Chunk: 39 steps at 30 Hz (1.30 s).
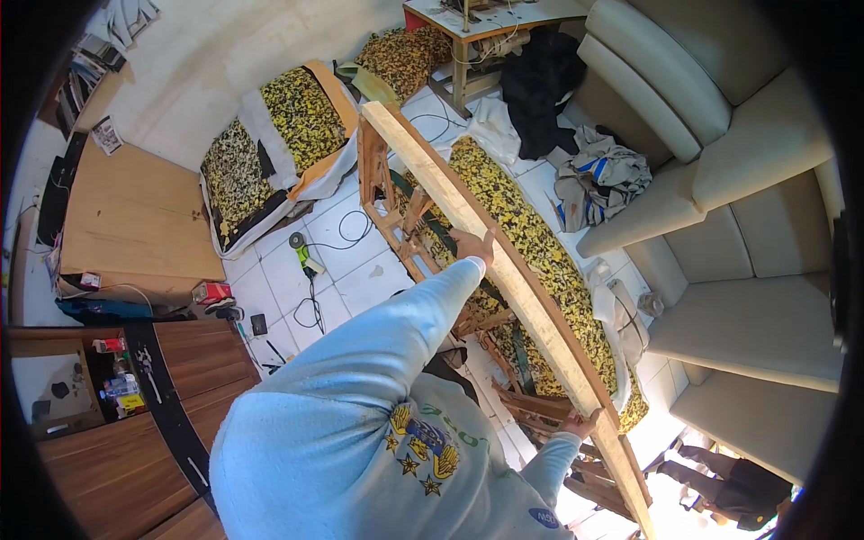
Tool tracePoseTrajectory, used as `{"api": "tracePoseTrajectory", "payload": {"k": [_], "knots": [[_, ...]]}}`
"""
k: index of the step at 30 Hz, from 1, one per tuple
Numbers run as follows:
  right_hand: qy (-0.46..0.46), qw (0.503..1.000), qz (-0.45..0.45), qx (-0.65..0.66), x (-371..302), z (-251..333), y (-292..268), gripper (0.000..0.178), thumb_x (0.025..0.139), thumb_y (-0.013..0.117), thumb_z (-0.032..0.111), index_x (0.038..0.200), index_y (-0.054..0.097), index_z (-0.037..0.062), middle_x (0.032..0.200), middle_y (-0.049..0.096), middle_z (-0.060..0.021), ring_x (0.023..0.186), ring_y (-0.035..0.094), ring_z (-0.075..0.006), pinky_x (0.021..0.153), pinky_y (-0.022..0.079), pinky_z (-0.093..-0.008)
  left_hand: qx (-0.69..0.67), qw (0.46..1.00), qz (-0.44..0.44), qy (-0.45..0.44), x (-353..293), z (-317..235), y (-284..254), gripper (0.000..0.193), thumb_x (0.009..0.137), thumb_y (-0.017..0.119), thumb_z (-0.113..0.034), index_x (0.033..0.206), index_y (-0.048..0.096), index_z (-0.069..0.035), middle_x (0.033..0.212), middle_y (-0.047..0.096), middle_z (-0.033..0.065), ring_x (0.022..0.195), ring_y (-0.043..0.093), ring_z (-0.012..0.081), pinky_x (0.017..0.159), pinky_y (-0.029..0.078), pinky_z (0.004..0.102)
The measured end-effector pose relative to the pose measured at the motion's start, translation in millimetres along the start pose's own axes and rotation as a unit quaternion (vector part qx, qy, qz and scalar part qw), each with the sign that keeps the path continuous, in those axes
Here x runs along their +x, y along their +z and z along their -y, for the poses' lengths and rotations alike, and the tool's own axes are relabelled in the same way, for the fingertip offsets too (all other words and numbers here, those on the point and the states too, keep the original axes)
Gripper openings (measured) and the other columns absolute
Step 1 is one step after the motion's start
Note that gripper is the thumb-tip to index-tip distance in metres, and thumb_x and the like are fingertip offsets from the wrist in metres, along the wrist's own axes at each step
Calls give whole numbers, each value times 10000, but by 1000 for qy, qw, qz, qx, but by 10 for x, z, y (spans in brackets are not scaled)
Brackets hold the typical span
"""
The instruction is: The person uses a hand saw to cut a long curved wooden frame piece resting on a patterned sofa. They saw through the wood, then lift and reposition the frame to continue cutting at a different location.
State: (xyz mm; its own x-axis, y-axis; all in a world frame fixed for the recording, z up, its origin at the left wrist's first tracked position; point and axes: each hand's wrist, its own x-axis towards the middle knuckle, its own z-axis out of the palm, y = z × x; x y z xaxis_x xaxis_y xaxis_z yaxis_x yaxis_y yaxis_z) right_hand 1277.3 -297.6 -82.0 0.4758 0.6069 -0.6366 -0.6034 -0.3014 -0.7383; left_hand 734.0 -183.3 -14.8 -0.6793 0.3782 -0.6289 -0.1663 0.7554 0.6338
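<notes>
Wooden rail (529, 310) slants lengthwise from upper centre to lower right of the frame; your left hand (474, 247) grasps its upper half, your right hand (580, 424) grasps it nearer the lower end.

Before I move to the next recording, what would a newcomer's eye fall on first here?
The long pale wooden beam slanting through the middle, with the left hand and, lower down, the right hand gripping it. Next, the yellow-and-black patterned panel just beyond it, then the beige seats along the right side.
</notes>
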Motion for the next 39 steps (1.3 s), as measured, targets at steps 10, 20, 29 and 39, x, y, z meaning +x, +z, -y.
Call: {"api": "tracePoseTrajectory", "payload": {"k": [10, 20, 29, 39], "knots": [[34, 999, -21, 3, -30, -38, 82, 532, 978, 831, 392, 1341, 670, 38, 1162, 771, -92, 972, 737, -228, 728, 623, -306, 35, 999, -11, -12, 100, 113, 0, 1270, 1028, 658, -609, 1641, -184, 116, 1526, 531, 385, 1338, 633, 459, 1137, 547, 479], [6, 999, -33, 28, -109, -122, 115, 564, 963, 846, 422, 1332, 664, 37, 1177, 769, -100, 996, 748, -218, 736, 646, -293, 65, 998, -16, 12, 246, 230, -7, 1308, 997, 662, -667, 1648, -142, 133, 1515, 545, 381, 1329, 641, 454, 1137, 541, 470], [0, 997, -63, 34, -125, -132, 169, 459, 980, 833, 381, 1254, 718, 31, 1138, 799, -105, 969, 763, -224, 682, 608, -302, 48, 998, -14, 24, 302, 258, 36, 1320, 975, 684, -683, 1653, -96, 139, 1586, 461, 397, 1400, 582, 472, 1174, 508, 467], [3, 999, -25, 19, -14, -140, 41, 546, 973, 841, 384, 1340, 666, 20, 1216, 764, -104, 1084, 733, -226, 854, 647, -304, 35, 998, -33, 45, 362, 300, 59, 1320, 963, 701, -679, 1654, -71, 139, 1540, 485, 433, 1375, 595, 491, 1151, 512, 475]]}}
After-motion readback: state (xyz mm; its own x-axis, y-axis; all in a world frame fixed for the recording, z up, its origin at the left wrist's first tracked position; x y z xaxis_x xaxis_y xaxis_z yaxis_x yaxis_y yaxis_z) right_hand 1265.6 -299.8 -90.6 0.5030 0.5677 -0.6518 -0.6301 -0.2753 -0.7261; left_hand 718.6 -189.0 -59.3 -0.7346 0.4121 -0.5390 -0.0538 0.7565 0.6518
